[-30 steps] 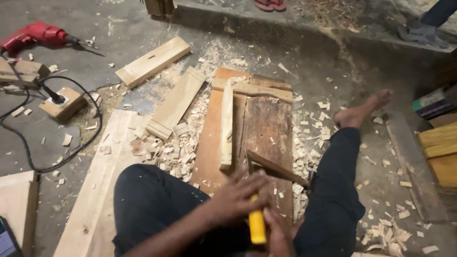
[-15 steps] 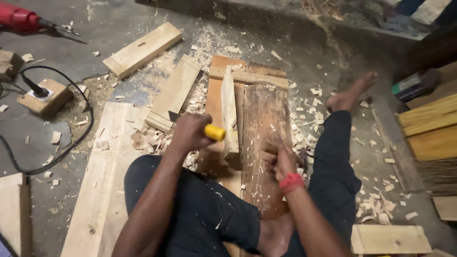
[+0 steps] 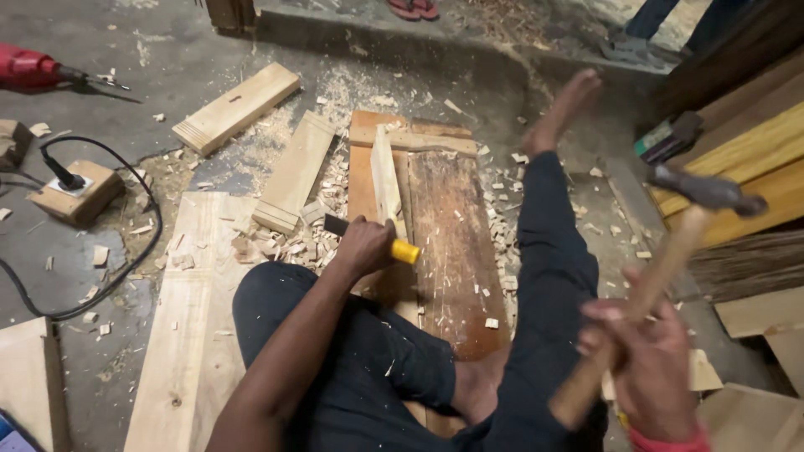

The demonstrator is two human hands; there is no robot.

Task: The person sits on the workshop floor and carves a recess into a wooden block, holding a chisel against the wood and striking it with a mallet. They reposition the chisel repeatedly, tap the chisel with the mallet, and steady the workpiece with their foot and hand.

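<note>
A: Left hand wrapped tight round the chisel, blade pointing left, low over the plank just beyond it!

B: Right hand closed on the hammer, raised high. Best keep that chisel steady, strike the yellow butt squarely.

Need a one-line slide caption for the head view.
Seated on the floor, left hand holds a yellow-handled chisel on a board; right hand raises a hammer.

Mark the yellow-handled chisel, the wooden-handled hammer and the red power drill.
Yellow-handled chisel (image 3: 405, 251): head view, on the yellow handle end beside the left hand.
Wooden-handled hammer (image 3: 708, 191): head view, on the dark metal head.
Red power drill (image 3: 29, 67): head view, on the red body at top left.
</note>
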